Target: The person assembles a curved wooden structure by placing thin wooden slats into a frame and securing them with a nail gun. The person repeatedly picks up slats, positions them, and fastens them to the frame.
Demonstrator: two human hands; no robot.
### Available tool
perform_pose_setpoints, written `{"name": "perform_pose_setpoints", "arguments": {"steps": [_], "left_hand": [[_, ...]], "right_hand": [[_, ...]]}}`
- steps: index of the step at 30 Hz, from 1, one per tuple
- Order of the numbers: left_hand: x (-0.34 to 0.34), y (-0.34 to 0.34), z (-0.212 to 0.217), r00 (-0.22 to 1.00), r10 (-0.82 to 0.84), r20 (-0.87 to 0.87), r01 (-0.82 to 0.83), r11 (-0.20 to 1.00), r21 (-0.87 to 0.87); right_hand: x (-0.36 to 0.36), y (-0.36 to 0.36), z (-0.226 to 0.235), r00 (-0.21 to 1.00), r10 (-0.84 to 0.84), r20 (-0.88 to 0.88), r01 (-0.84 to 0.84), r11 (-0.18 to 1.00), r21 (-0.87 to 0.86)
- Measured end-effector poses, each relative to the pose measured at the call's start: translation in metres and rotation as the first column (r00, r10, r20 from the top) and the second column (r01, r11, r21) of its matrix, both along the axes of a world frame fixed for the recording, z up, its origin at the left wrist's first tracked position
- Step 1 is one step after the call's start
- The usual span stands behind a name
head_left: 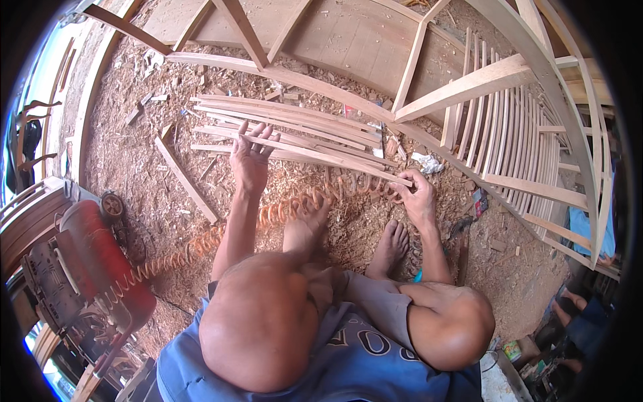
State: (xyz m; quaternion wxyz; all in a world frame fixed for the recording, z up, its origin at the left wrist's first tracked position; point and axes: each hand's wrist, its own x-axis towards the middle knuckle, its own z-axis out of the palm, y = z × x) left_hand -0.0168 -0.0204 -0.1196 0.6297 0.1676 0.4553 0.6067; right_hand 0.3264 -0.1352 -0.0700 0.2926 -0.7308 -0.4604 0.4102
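Note:
I hold a long, thin wooden slat (328, 156) slantwise over the floor with both hands. My right hand (416, 196) pinches its near right end between thumb and fingers. My left hand (250, 161) is around it farther left, palm up, with loosely curled fingers and the slat lying across them. Just beyond, several similar wooden slats (288, 112) lie side by side on the shavings. An orange coiled air hose (278, 213) runs beneath my hands, past my bare feet.
A red air compressor (110, 261) stands at the left. Wooden frames (321, 84) cross the far side, and a slatted wooden piece (516, 144) stands at the right. A loose wood strip (186, 179) and crumpled white paper (427, 162) lie on the shavings-covered floor. Another person's legs (573, 305) show at far right.

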Motion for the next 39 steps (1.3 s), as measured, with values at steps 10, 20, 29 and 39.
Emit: {"name": "perform_pose_setpoints", "arguments": {"steps": [10, 20, 29, 39], "left_hand": [[0.002, 0.001, 0.004, 0.999, 0.018, 0.035, -0.015, 0.997, -0.075], [-0.007, 0.005, -0.005, 0.999, -0.044, 0.029, 0.05, 0.972, -0.23], [0.107, -0.058, 0.05, 0.502, -0.762, 0.41, 0.864, 0.423, -0.272], [0.205, -0.04, 0.143, -0.578, -0.714, -0.396, 0.769, -0.638, 0.028]], "right_hand": [[-0.005, 0.002, 0.011, 0.999, -0.033, -0.022, 0.033, 0.999, -0.013], [0.007, 0.005, -0.002, 0.956, -0.009, -0.293, -0.02, 0.995, -0.096], [0.181, -0.183, 0.113, 0.909, -0.093, -0.406, -0.012, 0.969, -0.249], [0.186, -0.378, 0.169, 0.698, -0.658, -0.284, 0.628, 0.752, -0.199]]}}
